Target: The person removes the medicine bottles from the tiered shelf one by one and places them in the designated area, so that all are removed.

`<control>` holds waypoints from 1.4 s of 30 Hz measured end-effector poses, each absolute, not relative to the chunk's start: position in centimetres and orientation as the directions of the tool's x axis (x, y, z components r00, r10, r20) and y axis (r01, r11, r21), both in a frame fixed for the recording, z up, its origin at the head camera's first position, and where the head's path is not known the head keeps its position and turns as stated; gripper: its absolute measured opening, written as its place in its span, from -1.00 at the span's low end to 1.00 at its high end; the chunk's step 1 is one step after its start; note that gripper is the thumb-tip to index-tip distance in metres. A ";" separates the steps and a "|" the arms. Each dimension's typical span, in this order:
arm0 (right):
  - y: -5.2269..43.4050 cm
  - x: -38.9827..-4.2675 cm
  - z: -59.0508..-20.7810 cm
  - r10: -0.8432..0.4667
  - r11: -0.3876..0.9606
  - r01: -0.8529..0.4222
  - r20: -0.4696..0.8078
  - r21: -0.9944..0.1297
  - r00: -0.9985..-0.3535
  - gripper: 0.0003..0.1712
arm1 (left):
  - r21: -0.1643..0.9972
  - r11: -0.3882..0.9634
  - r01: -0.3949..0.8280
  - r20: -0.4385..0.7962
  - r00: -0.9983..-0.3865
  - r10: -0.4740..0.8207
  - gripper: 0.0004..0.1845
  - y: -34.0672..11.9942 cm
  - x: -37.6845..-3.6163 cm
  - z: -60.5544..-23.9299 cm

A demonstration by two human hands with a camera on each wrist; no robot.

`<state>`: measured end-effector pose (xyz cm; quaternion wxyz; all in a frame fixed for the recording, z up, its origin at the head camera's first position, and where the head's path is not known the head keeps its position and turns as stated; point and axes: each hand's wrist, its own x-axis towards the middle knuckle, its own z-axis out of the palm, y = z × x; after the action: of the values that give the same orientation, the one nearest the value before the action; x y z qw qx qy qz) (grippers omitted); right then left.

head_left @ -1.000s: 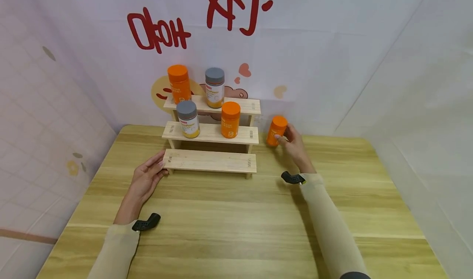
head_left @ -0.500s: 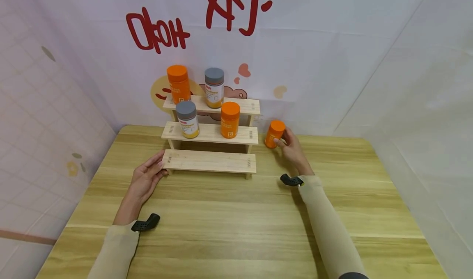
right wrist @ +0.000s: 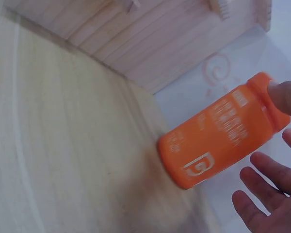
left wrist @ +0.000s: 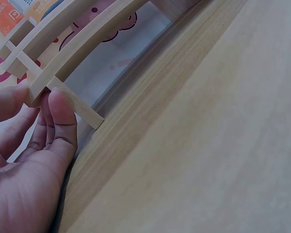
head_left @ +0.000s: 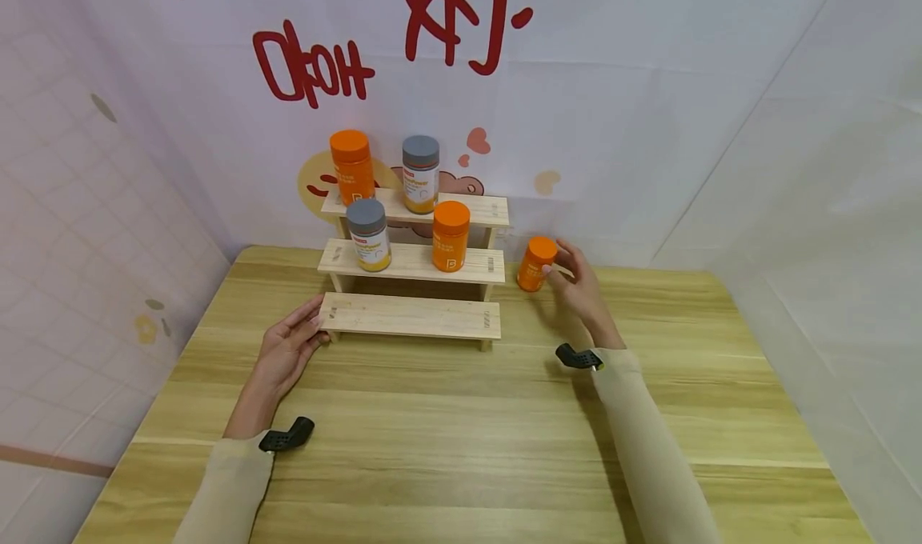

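An orange bottle (head_left: 536, 266) stands upright on the table, just right of a three-tier wooden display rack (head_left: 410, 315). My right hand (head_left: 582, 290) is beside this bottle with its fingers spread. In the right wrist view the thumb (right wrist: 287, 97) is at the bottle's cap, and the other fingers stand apart from its side. At the rack's left end, my left hand (head_left: 286, 352) holds the end of the lowest board, pinching it between thumb and fingers in the left wrist view.
The top tier holds another orange bottle (head_left: 352, 168) and a grey-capped white bottle (head_left: 421, 174). On the middle tier are a second grey-capped bottle (head_left: 370, 236) and one more orange bottle (head_left: 450, 237). A printed cloth wall (head_left: 612, 144) rises behind the table (head_left: 432, 448).
The right hand has brought the orange bottle down onto the table, and its fingers have loosened from it. The left hand stays at the rack's end.
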<state>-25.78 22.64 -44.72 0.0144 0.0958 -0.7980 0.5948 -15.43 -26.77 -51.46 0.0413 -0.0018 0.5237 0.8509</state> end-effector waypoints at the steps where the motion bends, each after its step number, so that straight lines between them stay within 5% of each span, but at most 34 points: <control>1: 22.6 -25.7 -44.4 -0.132 0.284 -0.178 0.146 -0.942 -0.980 -0.23 | 0.891 -0.448 -0.072 -0.046 -0.997 0.070 -0.36 -26.8 -15.4 -51.5; 16: 22.4 -26.0 -42.9 -0.138 0.347 -0.305 0.273 -0.887 -0.952 -0.14 | 0.898 -0.437 -0.052 -0.020 -0.997 0.077 -0.35 -26.8 -15.4 -51.7; 42: 17.1 -26.7 -36.8 -0.255 0.314 -0.383 0.311 -0.869 -0.916 -0.12 | 0.896 -0.441 -0.054 -0.021 -0.997 0.079 -0.34 -26.7 -15.3 -51.5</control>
<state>-26.73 17.14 -36.79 0.0580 0.1970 -0.8084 0.5516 -15.32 -26.73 -51.52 0.0391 0.0119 0.5273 0.8487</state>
